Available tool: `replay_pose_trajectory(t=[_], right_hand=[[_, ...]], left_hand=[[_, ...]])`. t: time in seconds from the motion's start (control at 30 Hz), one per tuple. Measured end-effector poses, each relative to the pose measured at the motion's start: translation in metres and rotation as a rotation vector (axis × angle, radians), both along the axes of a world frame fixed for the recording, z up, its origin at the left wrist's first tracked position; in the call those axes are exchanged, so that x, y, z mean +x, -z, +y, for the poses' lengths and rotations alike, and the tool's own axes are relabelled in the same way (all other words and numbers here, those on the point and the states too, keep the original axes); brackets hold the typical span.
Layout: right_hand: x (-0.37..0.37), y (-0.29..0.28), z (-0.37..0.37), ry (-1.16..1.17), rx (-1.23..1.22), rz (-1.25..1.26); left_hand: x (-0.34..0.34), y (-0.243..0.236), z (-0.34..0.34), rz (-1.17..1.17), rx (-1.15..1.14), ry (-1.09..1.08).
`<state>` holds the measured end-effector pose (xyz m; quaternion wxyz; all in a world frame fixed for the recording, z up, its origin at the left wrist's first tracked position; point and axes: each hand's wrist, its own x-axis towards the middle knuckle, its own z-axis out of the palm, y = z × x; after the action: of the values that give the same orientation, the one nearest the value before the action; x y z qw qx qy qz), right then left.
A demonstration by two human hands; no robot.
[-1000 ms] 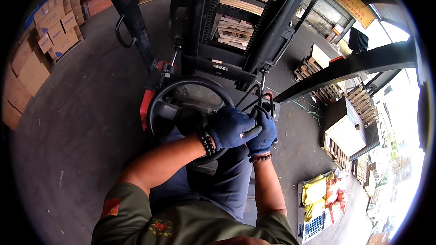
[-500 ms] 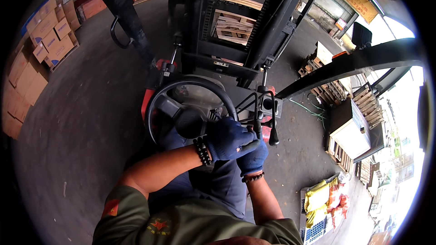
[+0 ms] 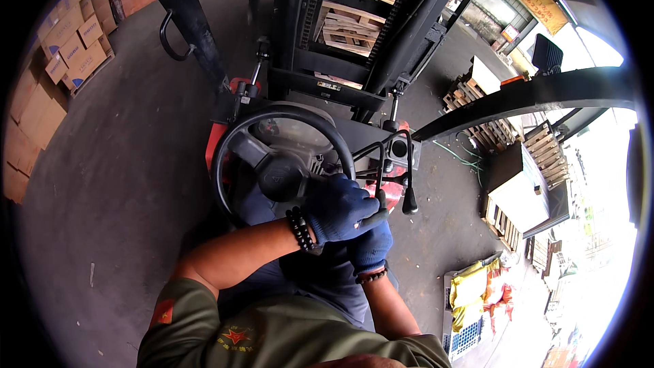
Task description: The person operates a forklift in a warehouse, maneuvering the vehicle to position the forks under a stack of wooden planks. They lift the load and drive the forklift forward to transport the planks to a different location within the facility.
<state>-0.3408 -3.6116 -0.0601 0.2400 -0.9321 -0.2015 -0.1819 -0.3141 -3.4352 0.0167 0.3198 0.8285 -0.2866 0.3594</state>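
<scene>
Both my hands wear blue knit gloves, and they overlap at the lower right of a black steering wheel (image 3: 334, 135). My left hand (image 3: 339, 208) crosses over with curled fingers. It lies against the wheel's rim and on top of my right hand (image 3: 371, 244); what its fingers close on, if anything, is hidden. Most of the right hand's fingers are covered by the left, with a fingertip showing close to the black control levers (image 3: 409, 199). Whether it touches a lever cannot be seen. Dark beads circle both wrists.
Ahead rises the forklift's black mast (image 3: 286, 34), with wooden pallets (image 3: 347, 27) behind it. Cardboard cartons (image 3: 71, 48) are stacked at left. A black frame bar (image 3: 518, 95) crosses at right, before a white box (image 3: 521, 194) on a pallet and yellow sacks (image 3: 470, 286).
The wheel and surroundings have shifted slightly left in the picture. My right hand has moved a little left, further under my left; the hands remain together.
</scene>
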Motion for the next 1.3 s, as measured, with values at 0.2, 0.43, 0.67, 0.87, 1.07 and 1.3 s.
replay_pose_trajectory(t=[0.2, 0.43, 0.67, 0.87, 1.07, 1.3], right_hand=[[0.011, -0.010, 0.015, 0.022, 0.134, 0.087], [0.023, -0.023, 0.021, -0.040, 0.158, 0.014], [0.026, -0.011, 0.019, -0.010, 0.155, -0.003], [0.019, -0.015, 0.020, 0.043, 0.205, 0.068], [0.016, -0.020, 0.015, -0.015, 0.202, 0.156], [0.016, -0.039, 0.006, -0.016, 0.217, -0.009]], left_hand=[[0.009, 0.004, 0.004, -0.008, -0.020, -0.003], [0.018, 0.009, 0.011, 0.005, -0.017, 0.001], [0.015, 0.008, 0.011, 0.006, 0.007, 0.005], [0.010, 0.012, 0.010, 0.012, 0.004, 0.005], [0.003, 0.004, 0.009, 0.013, 0.014, -0.005], [-0.006, 0.000, 0.005, 0.017, -0.019, 0.004]])
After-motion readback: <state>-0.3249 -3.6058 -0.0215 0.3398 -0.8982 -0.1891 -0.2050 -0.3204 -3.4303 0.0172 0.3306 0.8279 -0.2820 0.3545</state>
